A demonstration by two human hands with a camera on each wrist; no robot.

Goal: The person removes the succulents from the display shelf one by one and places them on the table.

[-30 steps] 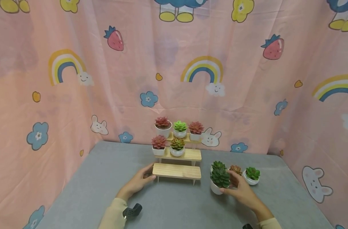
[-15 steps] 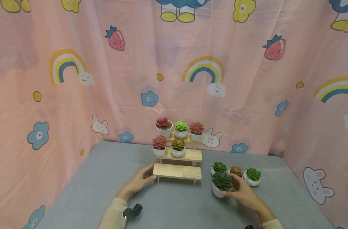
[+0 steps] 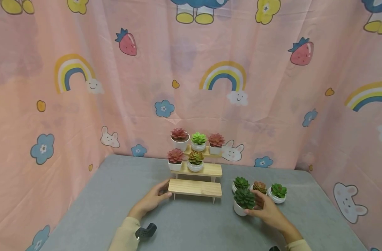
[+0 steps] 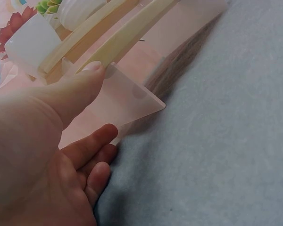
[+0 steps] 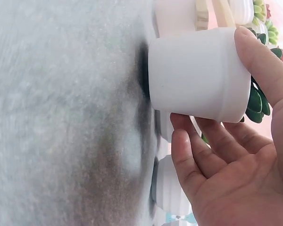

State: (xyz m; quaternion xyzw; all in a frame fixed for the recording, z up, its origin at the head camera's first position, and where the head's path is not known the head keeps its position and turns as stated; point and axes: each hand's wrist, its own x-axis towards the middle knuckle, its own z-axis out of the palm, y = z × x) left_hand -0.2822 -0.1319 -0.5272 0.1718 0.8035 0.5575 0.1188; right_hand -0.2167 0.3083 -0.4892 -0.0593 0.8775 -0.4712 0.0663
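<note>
My right hand [image 3: 263, 208] grips a white pot [image 5: 198, 75] with a dark green succulent [image 3: 244, 198]. Thumb and fingers lie on opposite sides of the pot, near its rim. Its base is at or just above the table; I cannot tell which. At the left end of a three-step wooden stand [image 3: 195, 188], my left hand [image 3: 150, 199] holds the lowest step. In the left wrist view, the thumb presses the wood's edge and the fingers bend by the translucent leg [image 4: 127, 101]. Red succulents [image 3: 175, 156] and green ones [image 3: 195, 158] stand on the upper two steps.
Behind the right hand stand a green succulent [image 3: 241, 183], a brownish one [image 3: 259, 187] and another green one [image 3: 278, 191], all in white pots. A grey cloth [image 3: 191, 226] covers the table. A pink patterned curtain [image 3: 191, 115] hangs behind.
My right hand has moved the dark green succulent slightly right and toward me, showing more of the green one behind it. My left hand stays at the stand.
</note>
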